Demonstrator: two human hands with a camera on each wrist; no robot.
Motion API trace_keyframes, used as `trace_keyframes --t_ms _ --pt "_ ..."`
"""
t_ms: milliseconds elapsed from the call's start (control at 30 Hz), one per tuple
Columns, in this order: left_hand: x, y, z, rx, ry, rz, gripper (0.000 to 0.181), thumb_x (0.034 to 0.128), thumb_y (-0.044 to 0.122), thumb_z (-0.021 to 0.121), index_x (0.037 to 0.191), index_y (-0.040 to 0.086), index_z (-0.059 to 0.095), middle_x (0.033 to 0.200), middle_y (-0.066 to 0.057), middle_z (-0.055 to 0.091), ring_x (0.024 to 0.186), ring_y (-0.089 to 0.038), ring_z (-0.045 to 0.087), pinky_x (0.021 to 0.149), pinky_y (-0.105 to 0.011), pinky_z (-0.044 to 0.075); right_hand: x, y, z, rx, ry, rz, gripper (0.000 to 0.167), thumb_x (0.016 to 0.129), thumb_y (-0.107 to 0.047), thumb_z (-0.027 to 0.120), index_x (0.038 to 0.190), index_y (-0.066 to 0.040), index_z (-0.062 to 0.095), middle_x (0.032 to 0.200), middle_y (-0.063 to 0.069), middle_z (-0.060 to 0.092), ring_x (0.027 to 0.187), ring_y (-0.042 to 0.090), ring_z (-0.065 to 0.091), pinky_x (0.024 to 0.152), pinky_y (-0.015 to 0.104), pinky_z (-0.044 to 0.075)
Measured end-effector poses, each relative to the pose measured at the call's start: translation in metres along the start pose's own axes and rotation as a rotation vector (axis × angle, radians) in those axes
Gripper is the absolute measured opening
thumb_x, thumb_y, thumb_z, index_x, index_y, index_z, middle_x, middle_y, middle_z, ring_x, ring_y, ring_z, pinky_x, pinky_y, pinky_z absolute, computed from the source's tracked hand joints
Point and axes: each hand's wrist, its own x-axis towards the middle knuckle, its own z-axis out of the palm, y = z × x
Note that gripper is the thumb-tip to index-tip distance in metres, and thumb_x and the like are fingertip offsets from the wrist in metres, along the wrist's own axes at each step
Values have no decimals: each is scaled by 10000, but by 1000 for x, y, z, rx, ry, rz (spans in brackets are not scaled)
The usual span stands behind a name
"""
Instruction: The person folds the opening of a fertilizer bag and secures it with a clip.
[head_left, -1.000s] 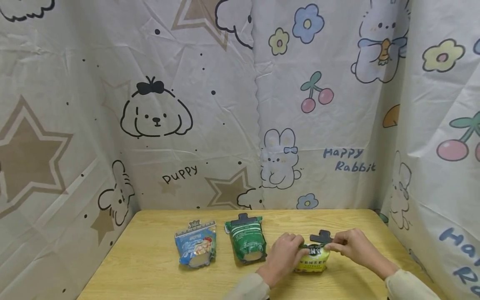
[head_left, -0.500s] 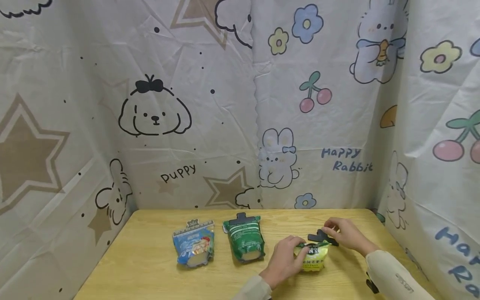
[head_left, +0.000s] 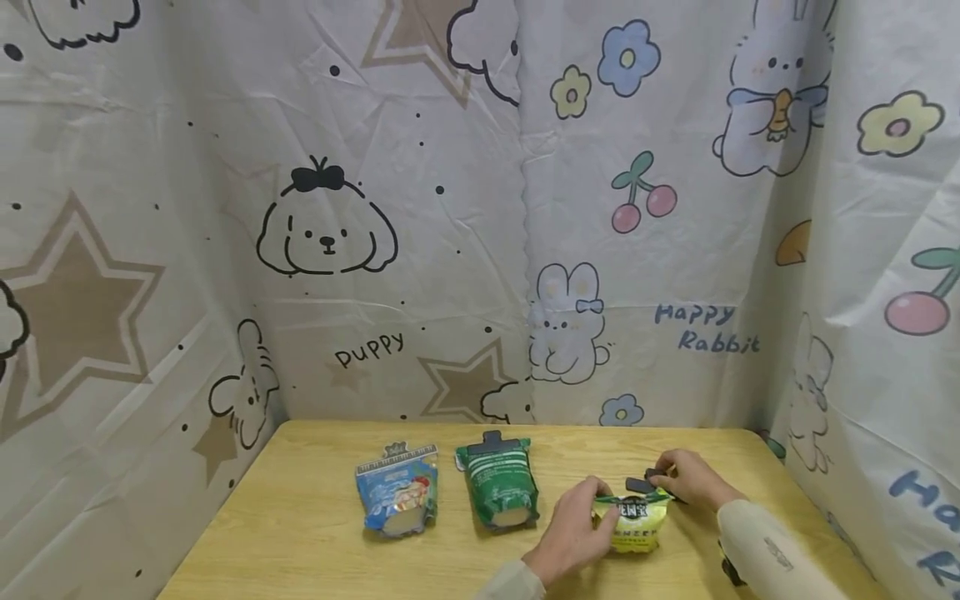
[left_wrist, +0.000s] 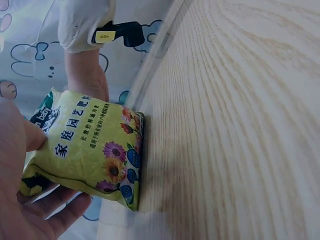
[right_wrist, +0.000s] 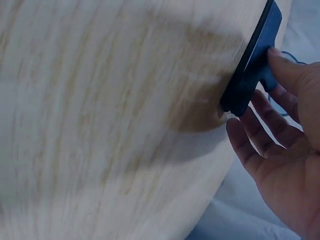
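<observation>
Upright on the table stands a small yellow fertilizer bag (head_left: 637, 532) with a green top edge; flowers are printed on its lower front in the left wrist view. My left hand (head_left: 576, 527) holds its left side, thumb on one face (left_wrist: 35, 135) and fingers behind. Just behind the bag, my right hand (head_left: 696, 479) pinches a black bag clip (right_wrist: 257, 60) between thumb and fingers. In the right wrist view the clip is close to the tabletop and apart from the bag; whether it touches the wood I cannot tell.
To the left stand a green bag (head_left: 501, 492) with a black clip on its top and a blue bag (head_left: 397, 500) with a ruler-like clip along its top. Printed cloth (head_left: 480, 208) hangs round the wooden table (head_left: 300, 533) at the back and sides.
My right hand has left the yellow bag's top corner and moved back to the black clip, which it now pinches. The left hand stays on the bag.
</observation>
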Motion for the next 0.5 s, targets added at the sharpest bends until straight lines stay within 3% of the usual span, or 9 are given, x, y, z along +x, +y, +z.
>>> trace_keyframes --t_ms 133,300,400,500 --pt "-4 -4 0 -99 -9 -33 200 1018 334 612 1153 188 589 1158 18 664 1002 -13 628 806 -185 544 -4 5 -2 65 -13 -18 139 902 -151 762 880 -60 658 867 41 675 774 146 576 673 299 479" --pt "-6 -7 -3 -183 -11 -79 264 1002 366 642 1177 176 585 1169 -20 670 967 -35 659 780 -176 557 -2 -3 -22 97 -12 -93 162 906 -155 757 850 -81 625 798 1 622 715 115 496 645 262 408" --pt "-7 -6 -3 -188 -14 -84 271 999 367 646 1181 175 587 1174 -20 674 968 -27 658 780 -177 560 -2 -15 -40 104 6 -116 174 891 -153 772 943 -48 643 851 24 671 748 116 565 650 267 459" --pt "-8 -5 -2 -192 -18 -94 274 995 368 651 1186 181 590 1193 -13 672 975 -17 653 782 -173 561 -6 -33 -59 97 8 -139 298 868 -170 799 1066 12 669 956 102 728 826 171 653 684 307 536"
